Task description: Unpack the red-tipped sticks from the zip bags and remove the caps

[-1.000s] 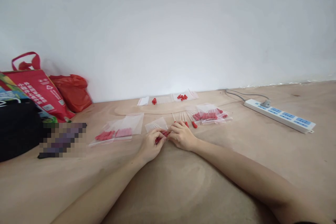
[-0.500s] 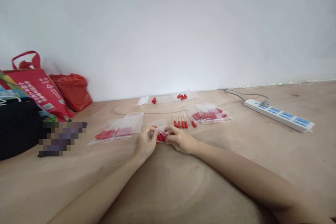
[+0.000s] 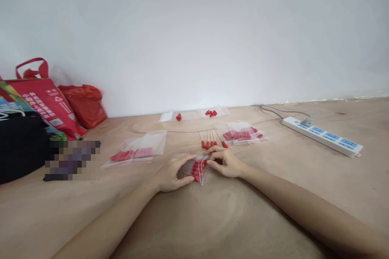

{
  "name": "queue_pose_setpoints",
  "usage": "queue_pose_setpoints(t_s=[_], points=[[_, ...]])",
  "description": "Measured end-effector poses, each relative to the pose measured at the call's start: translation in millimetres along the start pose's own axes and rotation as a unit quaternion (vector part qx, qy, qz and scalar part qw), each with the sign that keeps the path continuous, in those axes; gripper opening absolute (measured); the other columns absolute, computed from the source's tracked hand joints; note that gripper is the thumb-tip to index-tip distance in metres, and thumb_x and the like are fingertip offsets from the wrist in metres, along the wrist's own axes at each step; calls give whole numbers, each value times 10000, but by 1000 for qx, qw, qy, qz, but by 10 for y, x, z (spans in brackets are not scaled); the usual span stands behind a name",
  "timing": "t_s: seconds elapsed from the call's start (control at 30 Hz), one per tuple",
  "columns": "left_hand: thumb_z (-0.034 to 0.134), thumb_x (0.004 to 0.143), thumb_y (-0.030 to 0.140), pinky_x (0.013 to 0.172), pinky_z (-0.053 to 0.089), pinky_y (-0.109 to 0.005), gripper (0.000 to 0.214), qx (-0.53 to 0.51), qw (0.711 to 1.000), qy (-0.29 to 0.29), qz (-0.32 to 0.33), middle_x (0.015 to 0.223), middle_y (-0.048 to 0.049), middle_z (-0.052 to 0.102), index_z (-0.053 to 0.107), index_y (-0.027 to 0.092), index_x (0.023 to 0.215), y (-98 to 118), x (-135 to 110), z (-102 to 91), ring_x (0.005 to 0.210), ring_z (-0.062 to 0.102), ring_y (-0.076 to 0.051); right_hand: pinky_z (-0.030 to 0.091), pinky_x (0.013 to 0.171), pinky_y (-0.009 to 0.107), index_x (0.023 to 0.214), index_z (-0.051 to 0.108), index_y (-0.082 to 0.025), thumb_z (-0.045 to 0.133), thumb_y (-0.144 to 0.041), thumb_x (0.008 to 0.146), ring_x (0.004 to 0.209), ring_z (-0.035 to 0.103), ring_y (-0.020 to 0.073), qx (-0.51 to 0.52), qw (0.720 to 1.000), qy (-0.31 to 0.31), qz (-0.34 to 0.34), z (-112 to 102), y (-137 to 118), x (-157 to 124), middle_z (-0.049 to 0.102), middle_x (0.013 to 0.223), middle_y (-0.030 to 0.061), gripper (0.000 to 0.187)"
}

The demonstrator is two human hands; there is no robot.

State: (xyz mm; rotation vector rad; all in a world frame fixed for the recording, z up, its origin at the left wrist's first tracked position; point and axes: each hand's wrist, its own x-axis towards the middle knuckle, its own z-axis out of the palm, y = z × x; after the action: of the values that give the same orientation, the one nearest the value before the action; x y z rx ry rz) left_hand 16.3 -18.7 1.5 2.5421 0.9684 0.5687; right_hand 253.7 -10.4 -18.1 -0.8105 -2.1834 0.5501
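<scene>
A small clear zip bag [image 3: 200, 179] holding several red-bulbed droppers lies between my hands, its bulb end toward me. My left hand [image 3: 172, 174] lies at the bag's left side, thumb and fingers spread apart along its near and far edges. With bent fingers, my right hand [image 3: 226, 162] pinches the bag's right edge. Just beyond are several loose droppers [image 3: 214, 143], laid side by side with their red rubber bulbs toward me. Filled zip bags [image 3: 241, 133] of droppers lie behind to the right, and more bags [image 3: 136, 151] to the left.
At the wall lie a bag [image 3: 190, 115] of clear tubes and red bulbs [image 3: 211, 113]. A white power strip [image 3: 322, 135] with a grey plug and cord is on the right. Red bags [image 3: 82, 103] and a black bag [image 3: 22, 147] stand at the left, beside a pixelated patch.
The bag has come toward me and turned, so its red bulbs show more fully. My left hand has spread its fingers; my right hand has shifted right.
</scene>
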Motion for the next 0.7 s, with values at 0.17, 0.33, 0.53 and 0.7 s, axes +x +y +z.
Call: queue_pose_setpoints(t_s=[0.17,0.33,0.53,0.7], points=[[587,734,379,859,410,-377,506,13,1000,20,-1,1060,-76,583,460,229,1200,92,39,42,971,525,-222,444,666,264,729,623,-162,590,-183,726,721,515,128,-45,993,81,69,103,4,22,509,755,26,39],[594,729,387,842,417,-362,500,9,1000,24,2,1031,-72,591,472,229,1187,73,41,62,943,537,-218,408,671,272,915,633,-198,605,-276,745,726,496,143,-100,994,24,25,94,-13,4,519,746,22,189],[588,732,412,850,415,-358,500,12,999,27,-12,1059,-81,585,470,216,1177,63,52,81,965,538,-222,390,684,284,872,594,-172,609,-283,735,752,489,157,-130,990,-18,50,57,-46,33,528,770,32,177],[613,709,416,867,403,-372,505,4,999,42,-25,1074,-76,589,489,225,1161,63,58,86,981,534,-231,374,750,314,879,593,-195,627,-157,664,861,487,176,-133,991,-17,16,10,-67,49,554,893,38,221]])
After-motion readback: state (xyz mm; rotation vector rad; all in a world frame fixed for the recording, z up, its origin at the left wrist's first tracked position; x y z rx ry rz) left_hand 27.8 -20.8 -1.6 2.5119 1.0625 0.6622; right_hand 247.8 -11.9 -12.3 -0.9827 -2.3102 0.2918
